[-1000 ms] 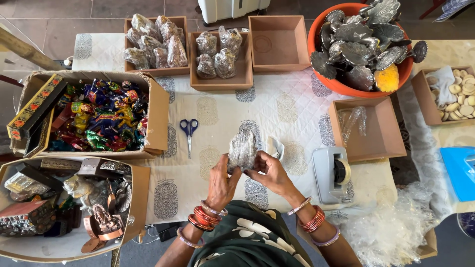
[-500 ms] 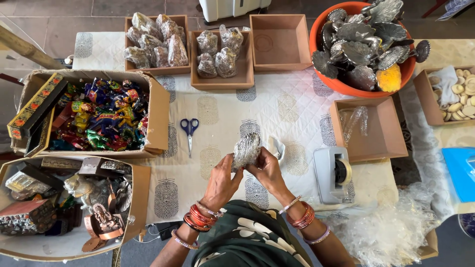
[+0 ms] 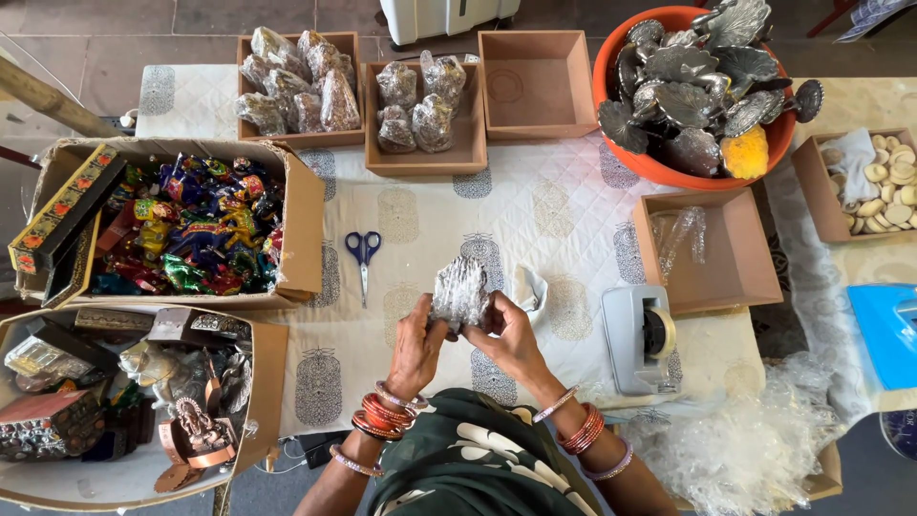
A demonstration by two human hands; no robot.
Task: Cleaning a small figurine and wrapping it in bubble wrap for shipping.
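Observation:
Both my hands hold a small silver item wrapped in clear plastic (image 3: pixel 460 290) above the white patterned tablecloth (image 3: pixel 544 205). My left hand (image 3: pixel 417 342) grips its lower left side and my right hand (image 3: pixel 506 336) grips its lower right side, fingers curled around the wrap. Blue-handled scissors (image 3: pixel 363 256) lie just left of my hands. A grey tape dispenser (image 3: pixel 642 336) stands to the right. A small crumpled white piece (image 3: pixel 531 287) lies beside the wrapped item.
Two wooden boxes (image 3: pixel 298 84) (image 3: pixel 422 105) at the back hold wrapped pieces; a third (image 3: pixel 535 81) is bare. An orange tub (image 3: pixel 702 86) holds silver dishes. Cardboard boxes (image 3: pixel 181 225) (image 3: pixel 124 401) sit left, a tray with plastic bags (image 3: pixel 712 248) right, loose plastic (image 3: pixel 755 449) at lower right.
The wrapped item has turned slightly in my hands and sits a little more upright; my right hand has shifted its grip along the lower edge.

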